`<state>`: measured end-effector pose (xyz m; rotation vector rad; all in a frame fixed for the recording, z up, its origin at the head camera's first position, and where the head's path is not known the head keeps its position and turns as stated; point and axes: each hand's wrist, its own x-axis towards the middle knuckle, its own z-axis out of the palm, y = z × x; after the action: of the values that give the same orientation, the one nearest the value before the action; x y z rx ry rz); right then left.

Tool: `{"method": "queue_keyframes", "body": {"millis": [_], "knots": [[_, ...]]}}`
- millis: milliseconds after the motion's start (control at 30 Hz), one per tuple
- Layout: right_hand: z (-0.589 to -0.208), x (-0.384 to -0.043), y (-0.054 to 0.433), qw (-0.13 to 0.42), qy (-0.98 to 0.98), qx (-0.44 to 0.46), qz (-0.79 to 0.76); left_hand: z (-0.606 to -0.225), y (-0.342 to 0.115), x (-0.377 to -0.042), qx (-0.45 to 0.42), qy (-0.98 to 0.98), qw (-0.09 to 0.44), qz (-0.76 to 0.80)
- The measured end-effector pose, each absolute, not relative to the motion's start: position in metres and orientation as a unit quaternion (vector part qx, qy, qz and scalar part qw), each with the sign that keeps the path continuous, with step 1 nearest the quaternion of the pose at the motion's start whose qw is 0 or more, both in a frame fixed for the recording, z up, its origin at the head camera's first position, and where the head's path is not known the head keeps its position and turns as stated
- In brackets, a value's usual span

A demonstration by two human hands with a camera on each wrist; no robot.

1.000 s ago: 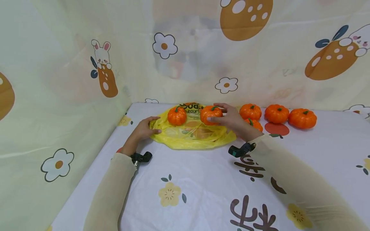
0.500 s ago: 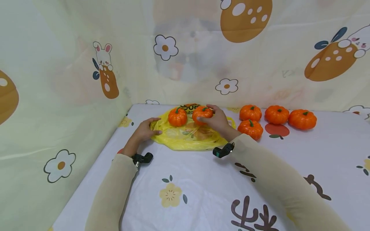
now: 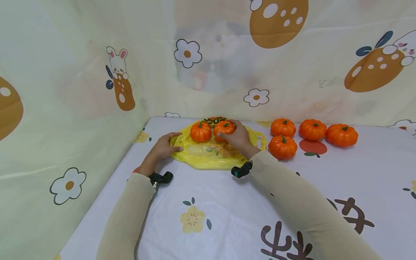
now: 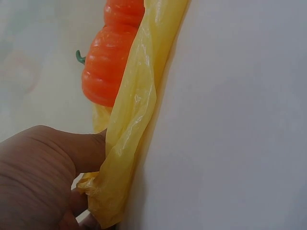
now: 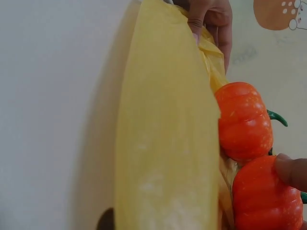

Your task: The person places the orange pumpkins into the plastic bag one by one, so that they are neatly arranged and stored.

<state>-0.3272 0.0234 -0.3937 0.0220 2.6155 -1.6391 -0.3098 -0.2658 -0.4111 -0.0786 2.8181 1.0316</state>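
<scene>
One orange pumpkin (image 3: 219, 129) is in the grip of the right hand (image 3: 241, 138), which hides its right side, over the yellow bag (image 3: 208, 161) near the table's (image 3: 175, 202) far left corner. A second pumpkin (image 3: 199, 133) sits just left; the bag's front wall covers part of both in the wrist views. The left hand's (image 3: 162, 146) grip pinches the bag's left edge, fingertips partly hidden. Pumpkins mask some lettering (image 3: 214, 120). Four other pumpkins (image 3: 312, 130) stand rightward, near the far edge.
</scene>
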Motion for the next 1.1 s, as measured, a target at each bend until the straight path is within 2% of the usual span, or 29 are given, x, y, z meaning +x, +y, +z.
{"method": "queue_keyframes", "body": {"millis": [633,1100], "knots": [[-0.3984,-0.3335,0.0174,0.017,0.869,-0.016,-0.495,-0.4088,-0.2655,-0.3085,-0.017,0.938,0.068,0.340],[-0.3951,-0.3323,0.0140,0.034,0.886,-0.048,-0.461,-0.4092,-0.2657,-0.3099,-0.028,0.938,0.078,0.336]]}}
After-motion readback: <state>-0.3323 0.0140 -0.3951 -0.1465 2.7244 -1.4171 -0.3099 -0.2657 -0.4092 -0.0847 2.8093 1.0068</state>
